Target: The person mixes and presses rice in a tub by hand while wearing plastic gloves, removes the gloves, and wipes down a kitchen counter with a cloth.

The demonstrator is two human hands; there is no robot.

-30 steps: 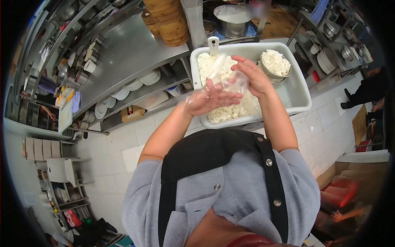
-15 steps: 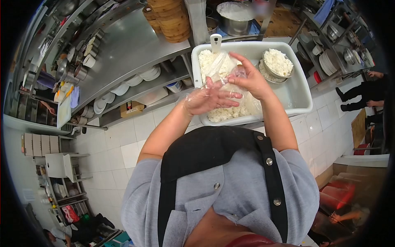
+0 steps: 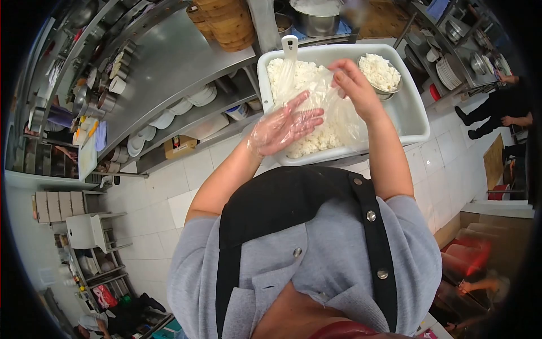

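Observation:
A clear plastic glove covers my left hand (image 3: 287, 125), its fingers spread above the near left part of a white tub (image 3: 415, 116). My right hand (image 3: 357, 87) is bent at the fingertips and pinches a loose, clear plastic film (image 3: 345, 117) that hangs over the tub. White rice (image 3: 314, 142) fills the tub's left side beneath both hands. A white handle (image 3: 289, 47) sticks up at the back left of the rice. Beyond my right hand, a metal bowl heaped with rice (image 3: 380, 72) stands in the tub.
A steel counter (image 3: 169, 62) with plates on its lower shelf runs along the left. Bamboo steamers (image 3: 226, 25) are stacked at its end. Behind the tub stands a metal pot (image 3: 317, 24). A person in dark clothes (image 3: 497, 104) is at the far right.
My hands have moved apart, the right one lifting away to the right with the film. The film has spread out more between them. The tub sits slightly higher in view.

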